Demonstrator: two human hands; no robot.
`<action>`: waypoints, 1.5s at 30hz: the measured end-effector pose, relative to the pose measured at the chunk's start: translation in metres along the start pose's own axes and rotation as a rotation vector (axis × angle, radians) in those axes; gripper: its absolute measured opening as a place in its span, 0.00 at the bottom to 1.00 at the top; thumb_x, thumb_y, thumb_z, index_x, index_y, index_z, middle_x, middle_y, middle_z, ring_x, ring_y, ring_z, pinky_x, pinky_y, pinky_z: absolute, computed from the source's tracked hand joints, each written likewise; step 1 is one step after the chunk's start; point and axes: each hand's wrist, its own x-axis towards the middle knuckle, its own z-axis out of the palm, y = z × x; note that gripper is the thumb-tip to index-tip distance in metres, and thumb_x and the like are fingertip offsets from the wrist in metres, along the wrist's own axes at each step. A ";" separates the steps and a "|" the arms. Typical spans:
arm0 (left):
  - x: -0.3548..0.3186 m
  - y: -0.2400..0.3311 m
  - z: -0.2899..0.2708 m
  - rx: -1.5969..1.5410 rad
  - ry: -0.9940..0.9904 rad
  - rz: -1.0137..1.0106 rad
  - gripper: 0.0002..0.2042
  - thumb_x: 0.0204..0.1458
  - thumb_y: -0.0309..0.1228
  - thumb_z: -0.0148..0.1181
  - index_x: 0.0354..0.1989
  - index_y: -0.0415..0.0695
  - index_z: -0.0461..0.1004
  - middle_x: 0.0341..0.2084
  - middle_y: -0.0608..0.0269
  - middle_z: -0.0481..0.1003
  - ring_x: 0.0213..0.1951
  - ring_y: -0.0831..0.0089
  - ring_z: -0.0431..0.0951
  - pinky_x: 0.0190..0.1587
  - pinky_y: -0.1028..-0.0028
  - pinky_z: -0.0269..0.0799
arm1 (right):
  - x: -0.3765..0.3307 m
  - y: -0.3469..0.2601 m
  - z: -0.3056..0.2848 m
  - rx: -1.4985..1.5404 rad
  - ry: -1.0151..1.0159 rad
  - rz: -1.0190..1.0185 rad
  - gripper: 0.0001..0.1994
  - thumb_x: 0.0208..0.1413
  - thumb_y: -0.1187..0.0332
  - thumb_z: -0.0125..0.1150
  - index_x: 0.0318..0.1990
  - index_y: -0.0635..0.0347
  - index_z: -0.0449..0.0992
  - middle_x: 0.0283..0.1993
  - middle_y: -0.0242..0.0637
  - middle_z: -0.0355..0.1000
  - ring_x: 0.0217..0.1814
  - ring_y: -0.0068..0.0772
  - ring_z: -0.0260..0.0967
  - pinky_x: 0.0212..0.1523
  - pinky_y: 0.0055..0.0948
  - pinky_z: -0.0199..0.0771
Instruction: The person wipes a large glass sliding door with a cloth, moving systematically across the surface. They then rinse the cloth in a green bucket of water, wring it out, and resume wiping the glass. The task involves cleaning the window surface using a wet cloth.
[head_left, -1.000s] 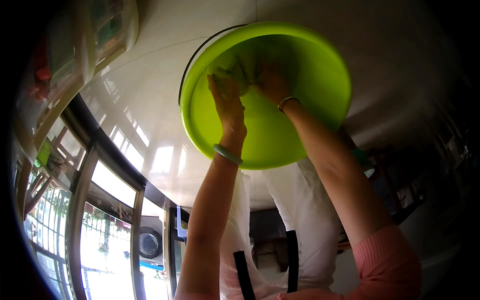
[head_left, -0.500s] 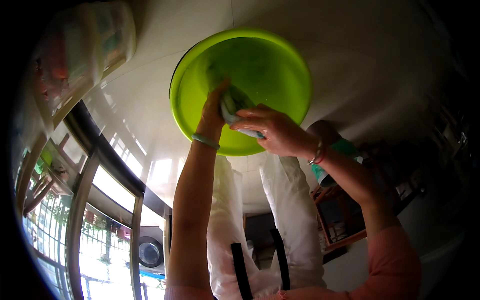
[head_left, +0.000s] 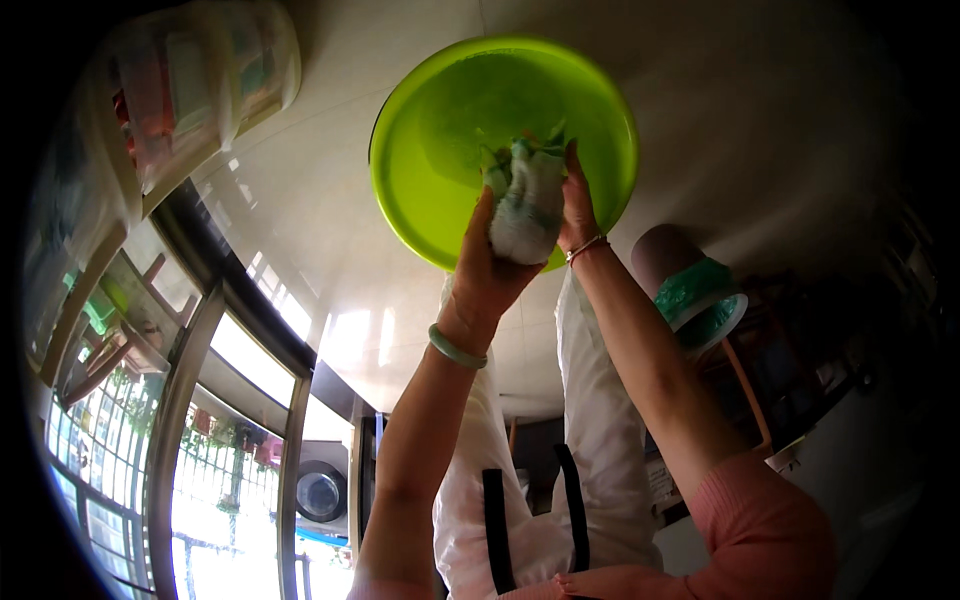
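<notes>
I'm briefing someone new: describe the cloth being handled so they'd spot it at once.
Find the big lime-green basin on the pale tiled floor. Just above it, the left hand and right hand squeeze a bunched white cloth with green patches, the only fabric there.

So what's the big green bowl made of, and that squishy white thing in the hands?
The green basin looks like plastic: one bright even colour, a smooth thin rim, a soft shine. The white bundle looks like wet cloth, bunched and wrinkled, with greenish marks; both the left hand and the right hand press around it. The bangle on the left wrist looks like pale green stone or glass; I can't tell which.
</notes>
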 end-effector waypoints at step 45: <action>0.018 0.019 0.043 0.994 0.462 0.803 0.09 0.49 0.23 0.63 0.40 0.41 0.78 0.41 0.55 0.77 0.40 0.65 0.77 0.41 0.69 0.74 | -0.022 0.015 0.036 -0.135 0.265 -0.264 0.09 0.64 0.60 0.62 0.44 0.54 0.75 0.42 0.31 0.75 0.41 0.22 0.71 0.46 0.30 0.74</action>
